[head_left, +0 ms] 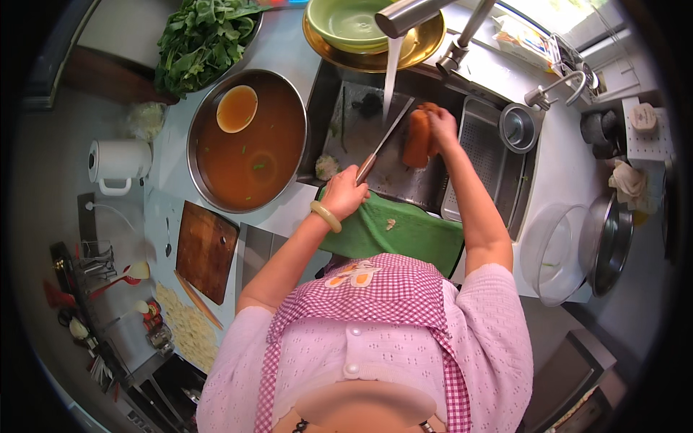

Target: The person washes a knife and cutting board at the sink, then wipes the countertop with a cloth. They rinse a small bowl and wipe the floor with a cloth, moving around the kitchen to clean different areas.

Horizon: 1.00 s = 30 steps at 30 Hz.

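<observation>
Sink [427, 189] edge overlain by green cloth [419, 232] below left hand [345, 193], open basin [355, 137] ahead, knife [367, 169] gripped in fist, orange item [416, 141] clasped in curled right hand [442, 128]

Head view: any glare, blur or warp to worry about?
Head view, upper right: window nearly blown out; head view, sink: right hand and the orange-brown item it holds look slightly smeared, probably motion; head view, sides: fisheye warp bows the counter edges, with black vignetting at the rim.
</observation>
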Motion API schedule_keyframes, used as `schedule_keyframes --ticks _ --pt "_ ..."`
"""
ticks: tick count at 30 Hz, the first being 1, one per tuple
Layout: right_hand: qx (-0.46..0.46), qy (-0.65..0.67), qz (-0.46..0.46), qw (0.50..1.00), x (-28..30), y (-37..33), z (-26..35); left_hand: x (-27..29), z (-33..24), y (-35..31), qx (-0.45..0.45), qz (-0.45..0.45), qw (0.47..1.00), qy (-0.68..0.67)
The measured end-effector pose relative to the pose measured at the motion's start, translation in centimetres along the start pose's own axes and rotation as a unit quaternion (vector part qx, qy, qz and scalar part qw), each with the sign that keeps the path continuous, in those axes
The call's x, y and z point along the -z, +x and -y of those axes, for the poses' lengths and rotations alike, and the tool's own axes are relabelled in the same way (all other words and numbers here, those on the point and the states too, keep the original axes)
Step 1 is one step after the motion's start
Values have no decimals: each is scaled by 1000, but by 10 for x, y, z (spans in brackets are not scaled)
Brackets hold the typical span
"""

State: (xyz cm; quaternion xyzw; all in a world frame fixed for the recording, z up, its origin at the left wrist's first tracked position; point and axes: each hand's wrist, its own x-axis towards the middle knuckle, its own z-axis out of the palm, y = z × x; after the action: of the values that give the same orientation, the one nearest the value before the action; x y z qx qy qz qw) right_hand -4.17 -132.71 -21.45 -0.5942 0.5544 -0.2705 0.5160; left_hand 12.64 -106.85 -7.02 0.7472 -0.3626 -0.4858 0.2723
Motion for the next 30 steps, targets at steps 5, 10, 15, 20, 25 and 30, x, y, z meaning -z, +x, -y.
schedule_keyframes --ticks 5,10,15,20,25,30 --pt "78 108 46 990 23 -43 48 2 0 5 -108 -129 929 330" --pt "307 -246 174 902 -34 -91 77 -11 9 22 -197 -190 874 401" --pt "132 -461 170 861 -49 -47 67 -5 20 19 -223 -203 847 438" --pt "67 -232 23 970 -25 -1 13 0 16 10 -231 -230 837 439" --pt "-22 49 157 986 5 -56 40 3 15 11 -160 -223 873 403" --pt "-141 335 52 930 91 -158 45 5 0 -10 -133 -201 886 395"
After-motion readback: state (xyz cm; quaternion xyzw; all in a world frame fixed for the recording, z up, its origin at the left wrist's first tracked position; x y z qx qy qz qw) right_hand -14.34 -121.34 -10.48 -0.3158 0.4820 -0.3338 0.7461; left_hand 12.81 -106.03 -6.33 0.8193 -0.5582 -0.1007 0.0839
